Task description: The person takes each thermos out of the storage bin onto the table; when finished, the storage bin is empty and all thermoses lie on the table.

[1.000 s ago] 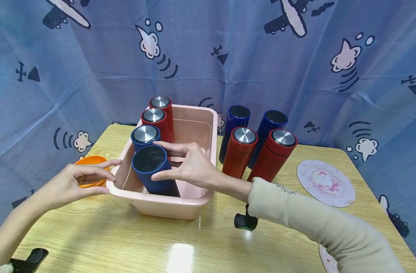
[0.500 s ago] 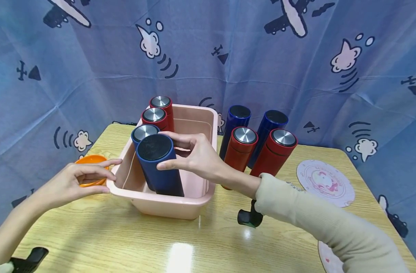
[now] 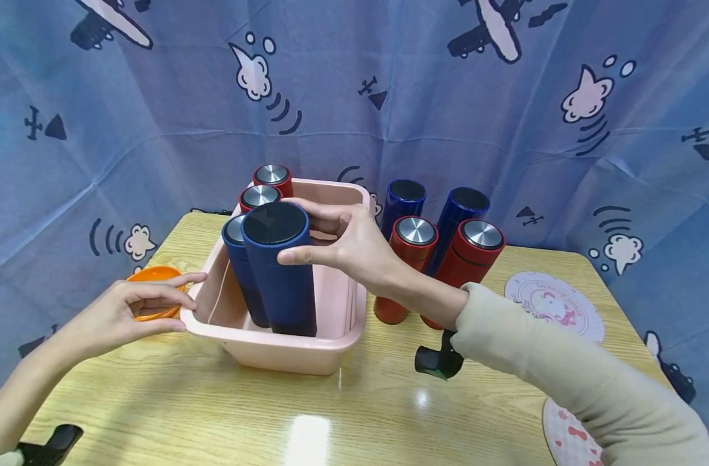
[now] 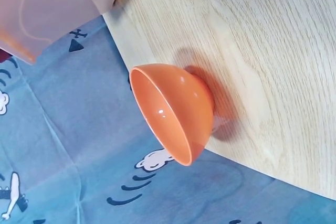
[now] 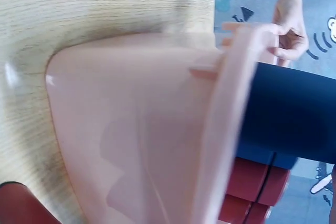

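Note:
My right hand [image 3: 308, 236] grips the top of a dark blue bottle [image 3: 281, 278] with thumb and fingers. The bottle stands upright, its lower end still inside the pink bin [image 3: 284, 353]. In the right wrist view the blue bottle [image 5: 294, 114] crosses above the rim of the pink bin [image 5: 131, 129]. Behind it in the bin stand another blue bottle [image 3: 238, 259] and two red bottles [image 3: 260, 196] with silver caps. My left hand [image 3: 187, 303] holds the bin's left rim, as the left hand [image 5: 289, 30] also shows in the right wrist view.
Two blue bottles [image 3: 405, 194] and two red bottles [image 3: 414, 236] stand on the wooden table right of the bin. An orange bowl [image 4: 173, 108] sits by the left edge behind my left hand. A round coaster [image 3: 555, 304] lies at the right. A blue curtain hangs behind.
My right hand has raised the dark blue bottle higher in the bin and a little to the right. The left hand has stayed on the rim.

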A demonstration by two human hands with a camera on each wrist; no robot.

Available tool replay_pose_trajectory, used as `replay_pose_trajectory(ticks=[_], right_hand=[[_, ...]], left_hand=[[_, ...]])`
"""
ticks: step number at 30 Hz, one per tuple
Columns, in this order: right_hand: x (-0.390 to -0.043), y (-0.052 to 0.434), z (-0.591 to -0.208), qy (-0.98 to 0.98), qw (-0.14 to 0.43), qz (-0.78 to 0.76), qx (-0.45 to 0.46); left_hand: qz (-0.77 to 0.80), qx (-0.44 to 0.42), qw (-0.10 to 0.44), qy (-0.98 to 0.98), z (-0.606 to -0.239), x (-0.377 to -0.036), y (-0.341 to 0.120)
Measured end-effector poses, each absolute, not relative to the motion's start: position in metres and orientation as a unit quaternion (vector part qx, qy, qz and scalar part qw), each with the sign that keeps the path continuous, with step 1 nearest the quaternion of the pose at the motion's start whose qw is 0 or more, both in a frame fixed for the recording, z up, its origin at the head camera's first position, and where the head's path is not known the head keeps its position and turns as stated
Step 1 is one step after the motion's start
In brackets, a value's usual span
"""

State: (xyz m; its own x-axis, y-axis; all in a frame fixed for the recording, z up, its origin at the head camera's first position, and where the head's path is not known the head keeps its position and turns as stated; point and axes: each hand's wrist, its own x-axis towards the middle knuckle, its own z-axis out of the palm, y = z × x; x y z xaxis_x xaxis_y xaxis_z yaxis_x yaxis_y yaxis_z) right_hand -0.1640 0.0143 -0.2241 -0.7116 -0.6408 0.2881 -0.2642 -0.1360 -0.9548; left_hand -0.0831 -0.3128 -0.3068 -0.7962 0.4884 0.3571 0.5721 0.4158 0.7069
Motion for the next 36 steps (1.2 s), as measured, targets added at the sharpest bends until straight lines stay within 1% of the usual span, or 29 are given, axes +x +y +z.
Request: replay_pose_trajectory(ticks=[4, 8, 13, 20, 31, 36], right_hand=[[-0.164, 0.017, -0.212, 0.631, 0.123, -0.678, -0.356], [-0.163, 0.022, -0.198, 0.627, 0.12, -0.689, -0.343], [-0.161, 0.026, -0.183, 0.643, 0.107, -0.679, -0.339], [-0.161, 0.03, -0.169, 0.662, 0.093, -0.664, -0.336], [-0.158, 0.04, -0.148, 0.649, 0.049, -0.667, -0.364], [-0.156, 0.048, -0.136, 0.636, 0.039, -0.678, -0.367]], left_hand=[[-0.45, -0.315, 0.043, -0.835, -0.307, -0.083, -0.313], [-0.453, -0.317, 0.039, -0.832, -0.307, -0.083, -0.313], [-0.477, -0.321, 0.026, -0.818, -0.307, -0.084, -0.313], [-0.474, -0.317, 0.027, -0.821, -0.307, -0.084, -0.314], [-0.471, -0.319, 0.027, -0.822, -0.307, -0.085, -0.313], [-0.477, -0.319, 0.023, -0.819, -0.308, -0.085, -0.313]])
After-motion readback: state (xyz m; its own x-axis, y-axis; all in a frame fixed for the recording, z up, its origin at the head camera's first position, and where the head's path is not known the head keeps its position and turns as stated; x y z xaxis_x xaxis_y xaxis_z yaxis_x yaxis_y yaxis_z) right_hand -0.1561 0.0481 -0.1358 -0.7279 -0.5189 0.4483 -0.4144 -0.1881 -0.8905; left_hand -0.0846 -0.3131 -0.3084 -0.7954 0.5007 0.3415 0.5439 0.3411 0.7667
